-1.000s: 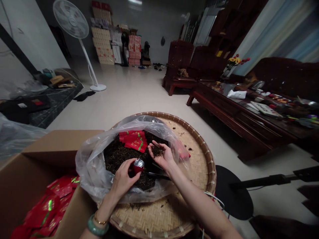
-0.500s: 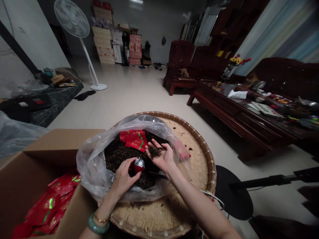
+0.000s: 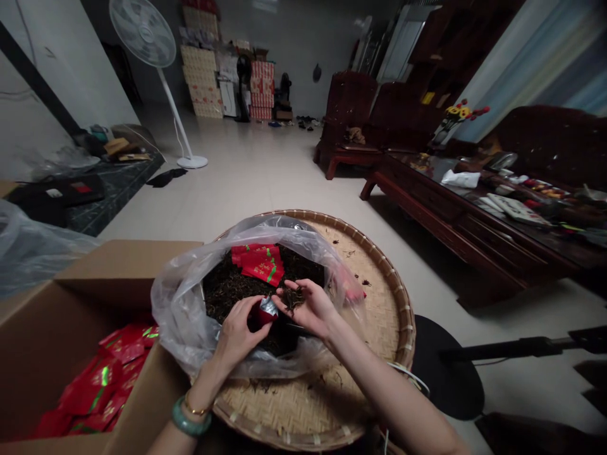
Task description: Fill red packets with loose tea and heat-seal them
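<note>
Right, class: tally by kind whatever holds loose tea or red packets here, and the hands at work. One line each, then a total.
Woven tray: 1
Clear plastic bag: 1
Cardboard box: 1
Open red pouch, in the left hand: 1
Hands: 2, the right hand cupping loose tea
Total: 6

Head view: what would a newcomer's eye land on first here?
A clear plastic bag of dark loose leaves sits centre on a round woven tray. Over it the left hand pinches a small red packet while the right hand cups some leaves at its mouth. At lower left, a cardboard box holds more red packets.
</note>
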`<state>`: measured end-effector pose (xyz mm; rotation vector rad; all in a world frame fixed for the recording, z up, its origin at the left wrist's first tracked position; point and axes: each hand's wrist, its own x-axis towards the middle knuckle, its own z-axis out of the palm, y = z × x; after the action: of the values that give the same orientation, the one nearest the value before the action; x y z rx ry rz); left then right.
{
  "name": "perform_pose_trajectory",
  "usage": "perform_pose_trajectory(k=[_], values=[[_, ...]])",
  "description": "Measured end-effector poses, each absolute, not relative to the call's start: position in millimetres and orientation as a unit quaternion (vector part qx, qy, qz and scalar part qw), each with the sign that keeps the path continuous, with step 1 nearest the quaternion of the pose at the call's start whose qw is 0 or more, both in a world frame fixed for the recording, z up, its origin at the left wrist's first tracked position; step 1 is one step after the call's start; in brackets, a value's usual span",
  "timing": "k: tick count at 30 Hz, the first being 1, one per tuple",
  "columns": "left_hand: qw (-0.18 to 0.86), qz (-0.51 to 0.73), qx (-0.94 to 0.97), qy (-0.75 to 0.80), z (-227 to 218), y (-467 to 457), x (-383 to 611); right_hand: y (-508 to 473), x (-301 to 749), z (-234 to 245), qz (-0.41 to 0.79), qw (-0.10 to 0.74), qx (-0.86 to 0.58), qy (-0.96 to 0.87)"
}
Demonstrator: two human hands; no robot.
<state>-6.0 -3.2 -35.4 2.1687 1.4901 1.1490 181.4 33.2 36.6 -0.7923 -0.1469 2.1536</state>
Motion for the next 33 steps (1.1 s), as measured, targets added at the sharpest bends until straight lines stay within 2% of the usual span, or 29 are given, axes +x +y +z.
perform_pose_trajectory(k=[4,9,12,16,23,33], values=[[0.144,0.393,0.751,0.511,-35.1,-3.4,-6.0,30.0,194.1,45.9,0.865,0.335,-0.308,-0.211],[0.156,0.389,0.750,0.512,-33.4,-4.2,-5.0,28.9,201.0,60.8,0.789,0.242,-0.349,-0.444],[0.161,0.382,0.754,0.510,-32.1,-4.8,-4.6,31.3,199.0,74.9,0.703,0.181,-0.362,-0.585],[0.165,0.381,0.756,0.506,-31.9,-5.4,-4.6,40.0,191.1,83.1,0.527,0.175,-0.374,-0.743],[0.158,0.387,0.754,0.506,-31.6,-5.0,-5.0,53.3,181.1,71.1,0.396,0.151,-0.347,-0.837],[0.163,0.384,0.747,0.518,-31.7,-4.7,-3.9,53.0,181.0,64.5,0.393,0.178,-0.379,-0.819]])
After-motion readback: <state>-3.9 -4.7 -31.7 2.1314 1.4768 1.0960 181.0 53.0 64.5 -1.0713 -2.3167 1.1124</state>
